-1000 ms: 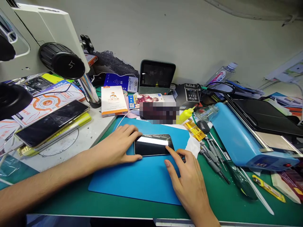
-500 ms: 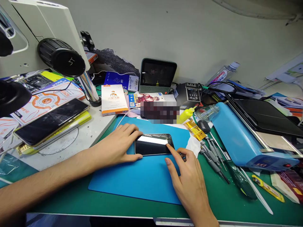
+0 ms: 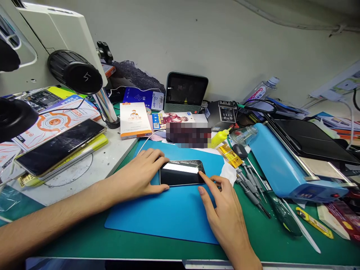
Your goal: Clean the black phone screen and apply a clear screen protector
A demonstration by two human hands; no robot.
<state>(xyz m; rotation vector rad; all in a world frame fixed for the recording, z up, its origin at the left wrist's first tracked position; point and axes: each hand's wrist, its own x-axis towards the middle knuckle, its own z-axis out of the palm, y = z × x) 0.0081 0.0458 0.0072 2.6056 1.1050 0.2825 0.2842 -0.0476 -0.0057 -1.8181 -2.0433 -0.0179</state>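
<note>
A smartphone (image 3: pixel 180 179) lies flat on a blue mat (image 3: pixel 157 217), its screen up and fine crack-like lines along the far right edge. A bright white band crosses the dark glass. My left hand (image 3: pixel 147 170) holds the phone's left end, thumb at the near edge and fingers at the far edge. With its index fingertip, my right hand (image 3: pixel 225 210) touches the right part of the screen. Its thumb is stretched out apart from the index finger, the other fingers are loosely bent, and it grips nothing.
At the left stands a microscope (image 3: pixel 74 71), near another phone (image 3: pixel 62 146) on a yellow case. A small display (image 3: pixel 186 90) leans at the wall. Right of the mat lie screwdrivers (image 3: pixel 253 187), a green-handled tool (image 3: pixel 284 213), a yellow cutter (image 3: pixel 314 222) and a blue heating machine (image 3: pixel 281 165).
The camera view has shifted slightly. Both hands keep nearly the same place on the phone, with the right index finger still on the screen.
</note>
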